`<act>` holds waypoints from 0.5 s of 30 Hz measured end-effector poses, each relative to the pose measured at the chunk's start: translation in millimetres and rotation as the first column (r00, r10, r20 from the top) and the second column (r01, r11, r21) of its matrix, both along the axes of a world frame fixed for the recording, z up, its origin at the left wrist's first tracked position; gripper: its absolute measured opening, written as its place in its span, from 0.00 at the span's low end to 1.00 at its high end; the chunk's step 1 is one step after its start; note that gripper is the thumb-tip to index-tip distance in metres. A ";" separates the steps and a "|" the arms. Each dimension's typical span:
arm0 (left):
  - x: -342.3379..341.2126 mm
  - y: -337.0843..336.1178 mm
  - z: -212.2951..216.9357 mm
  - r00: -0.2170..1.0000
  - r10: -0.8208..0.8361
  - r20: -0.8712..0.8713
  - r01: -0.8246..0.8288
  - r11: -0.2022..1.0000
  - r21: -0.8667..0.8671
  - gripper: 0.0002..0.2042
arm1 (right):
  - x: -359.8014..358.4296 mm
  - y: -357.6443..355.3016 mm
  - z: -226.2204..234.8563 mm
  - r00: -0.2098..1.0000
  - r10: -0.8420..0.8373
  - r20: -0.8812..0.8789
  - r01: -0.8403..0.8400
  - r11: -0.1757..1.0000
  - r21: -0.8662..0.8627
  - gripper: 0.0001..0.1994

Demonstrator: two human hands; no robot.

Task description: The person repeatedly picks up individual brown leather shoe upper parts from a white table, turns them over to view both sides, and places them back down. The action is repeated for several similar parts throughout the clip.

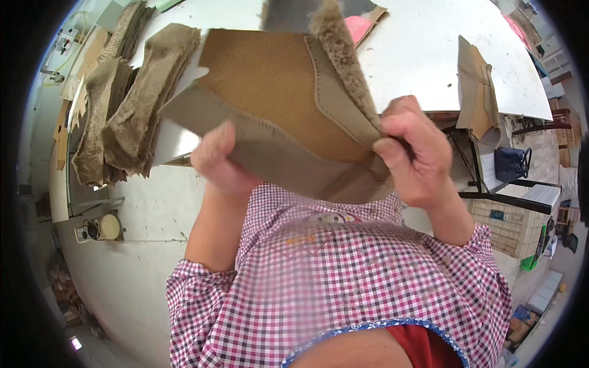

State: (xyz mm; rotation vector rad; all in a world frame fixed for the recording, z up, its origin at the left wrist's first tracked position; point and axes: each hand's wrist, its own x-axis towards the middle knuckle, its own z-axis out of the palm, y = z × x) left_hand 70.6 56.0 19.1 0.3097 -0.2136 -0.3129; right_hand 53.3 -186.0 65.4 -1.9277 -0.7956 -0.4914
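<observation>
Before my chest hangs a stitched leather piece (264,80), tan in the middle with taupe panels, visible seams and a strip of brown fur along one edge. It looks like part of a boot upper. My right hand (420,147) pinches its right corner, thumb in front and fingers curled, close to the lower end of the fur strip. At the lower left edge, my left hand (222,161) grips it with the thumb over the front. That hand is a little blurred, and its fingers are partly hidden.
Stacks of brown fur pieces (153,92) lie on the white table (411,67) at the left. A folded tan piece (478,92) hangs over its right edge. Behind my work lie a dark sheet (288,15) and something pink (359,27). A crate (506,227) and dark bag (512,164) stand right.
</observation>
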 end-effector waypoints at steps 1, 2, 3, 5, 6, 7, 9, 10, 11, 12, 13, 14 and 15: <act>7.4 0.3 -3.2 0.999 0.006 -0.051 -0.005 1.000 0.014 0.21 | 0.5 3.1 -10.7 1.000 0.001 -0.021 -0.001 1.000 0.020 0.06; 15.7 0.2 -4.8 0.996 0.010 -0.093 -0.008 1.000 0.023 0.19 | 1.5 5.2 -26.2 0.989 -0.039 -0.145 0.043 0.999 0.019 0.06; 19.5 0.0 -4.5 0.991 0.014 -0.134 -0.010 0.999 0.032 0.18 | -0.7 5.5 -41.1 0.971 -0.046 -0.234 0.059 0.997 0.053 0.07; 16.6 -3.6 -5.7 0.990 0.022 -0.142 -0.008 0.996 0.094 0.16 | -7.1 1.9 -51.3 0.976 -0.029 -0.217 0.042 0.998 0.055 0.06; 17.5 -5.2 -3.9 0.989 0.026 -0.144 -0.012 0.995 0.100 0.17 | -6.2 0.1 -51.0 0.962 -0.029 -0.273 0.042 0.998 0.044 0.06; 19.0 -5.6 -0.7 0.990 0.026 -0.141 -0.010 0.994 0.110 0.17 | -5.2 -0.8 -47.8 0.946 -0.032 -0.323 0.047 0.998 0.038 0.06; 16.8 -5.1 2.3 0.991 0.022 -0.131 -0.008 0.995 0.102 0.18 | -1.8 -4.8 -40.8 0.909 -0.030 -0.415 0.044 0.999 0.024 0.08; 13.9 -5.2 2.8 0.991 0.019 -0.129 -0.006 0.995 0.095 0.18 | 1.0 -8.4 -37.2 0.887 -0.026 -0.460 0.037 0.999 0.013 0.10; 11.3 -5.9 4.9 0.989 0.028 -0.148 -0.011 0.993 0.115 0.18 | 4.5 -10.3 -32.9 0.863 -0.023 -0.504 0.029 1.000 0.003 0.12; 8.6 -7.0 7.8 0.985 0.038 -0.166 -0.015 0.991 0.135 0.18 | 8.9 -10.5 -27.0 0.803 0.024 -0.596 0.044 0.994 0.099 0.17; 7.4 -8.6 9.6 0.982 0.036 -0.187 -0.008 0.988 0.153 0.18 | 19.0 -12.8 -32.5 0.853 0.048 -0.519 0.060 0.980 0.189 0.22; 4.3 -9.9 9.1 0.981 0.015 -0.192 0.013 0.990 0.142 0.18 | 30.0 -10.2 -34.5 0.855 0.077 -0.513 0.085 0.955 0.285 0.24; 1.2 -11.2 8.5 0.980 -0.006 -0.197 0.033 0.991 0.132 0.18 | 40.8 -4.8 -36.5 0.857 0.105 -0.504 0.110 0.920 0.377 0.27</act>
